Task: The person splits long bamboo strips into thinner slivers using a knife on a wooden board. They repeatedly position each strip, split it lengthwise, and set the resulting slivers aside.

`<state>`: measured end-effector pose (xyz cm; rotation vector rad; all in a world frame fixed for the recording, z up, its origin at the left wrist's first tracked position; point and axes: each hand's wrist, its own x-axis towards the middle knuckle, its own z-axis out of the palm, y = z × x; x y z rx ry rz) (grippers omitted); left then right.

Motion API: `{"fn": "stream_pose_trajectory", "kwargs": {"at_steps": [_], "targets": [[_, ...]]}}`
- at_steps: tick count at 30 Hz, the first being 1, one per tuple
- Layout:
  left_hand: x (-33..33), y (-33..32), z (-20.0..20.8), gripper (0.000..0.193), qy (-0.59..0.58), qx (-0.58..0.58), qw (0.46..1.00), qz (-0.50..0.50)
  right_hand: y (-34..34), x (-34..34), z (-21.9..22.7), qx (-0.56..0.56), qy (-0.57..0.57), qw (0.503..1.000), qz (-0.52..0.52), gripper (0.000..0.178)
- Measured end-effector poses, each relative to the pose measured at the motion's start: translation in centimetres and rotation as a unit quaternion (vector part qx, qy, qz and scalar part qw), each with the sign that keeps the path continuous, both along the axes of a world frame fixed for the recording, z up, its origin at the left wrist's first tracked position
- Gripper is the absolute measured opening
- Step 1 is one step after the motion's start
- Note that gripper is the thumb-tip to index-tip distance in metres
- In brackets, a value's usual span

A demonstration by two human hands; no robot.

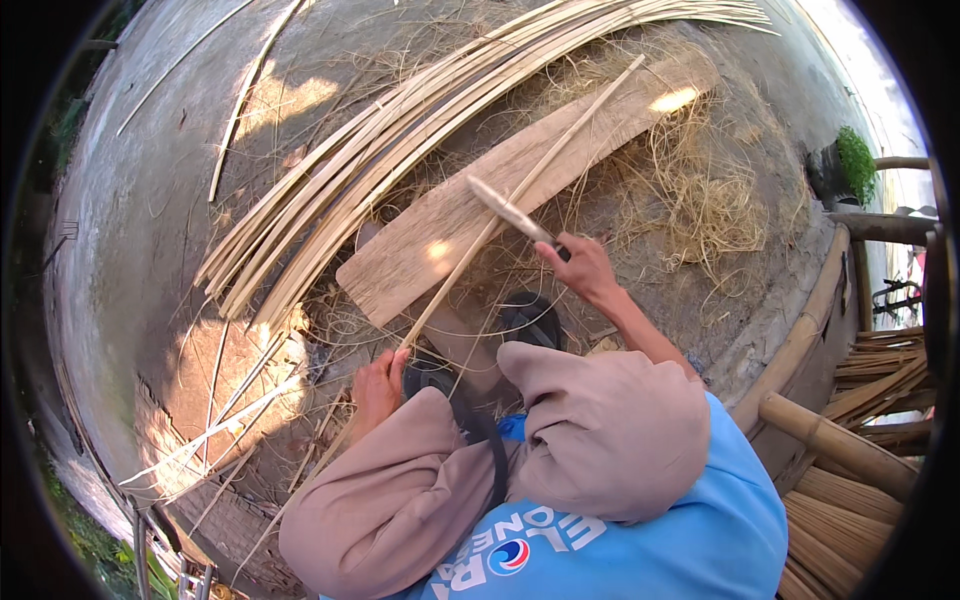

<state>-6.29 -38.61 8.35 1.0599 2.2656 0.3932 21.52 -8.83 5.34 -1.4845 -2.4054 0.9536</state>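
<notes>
My right hand (583, 268) is closed round the dark handle of a knife (508, 210). Its long pale blade points up and left, lying across a thin bamboo strip (560, 145); whether blade and strip touch I cannot tell. The strip runs slantwise over a wooden board (400, 265) on the ground, from the board's far right down past its near edge. At the strip's lower end my left hand (377, 386) grips it beside my left knee, its fingers partly hidden.
A bundle of long split bamboo strips (370, 130) lies beyond the board. Curly shavings (700, 200) pile up to its right. Loose strips (225, 425) are scattered at left. Bamboo poles (835, 440) and stacked strips (845, 530) stand at right, near a potted plant (853, 160).
</notes>
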Motion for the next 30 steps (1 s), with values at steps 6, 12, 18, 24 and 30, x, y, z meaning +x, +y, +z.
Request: {"fn": "stream_pose_trajectory", "kwargs": {"at_steps": [6,12,18,24,30], "targets": [[-1.7,0.4,1.6,0.046,-0.027,0.004,0.999,-0.035,20.5,12.0,-0.6,0.095,-0.127,0.936,-0.314,0.083],[-6.3,4.7,11.8,0.056,-0.121,-0.108,0.985,-0.064,18.8,10.9,0.0,0.191,-0.255,0.917,-0.241,0.071],[-10.1,5.2,19.6,0.062,-0.087,-0.152,0.983,-0.046,18.1,0.5,3.0,0.336,-0.054,0.939,-0.047,0.070],[-14.3,-0.7,23.2,0.053,-0.157,-0.176,0.971,0.026,15.5,-7.8,4.8,0.402,0.006,0.896,0.187,0.032],[-16.8,-8.3,17.2,0.045,0.244,0.077,0.959,0.123,8.7,-8.7,3.2,0.307,0.062,0.904,0.290,0.049]]}}
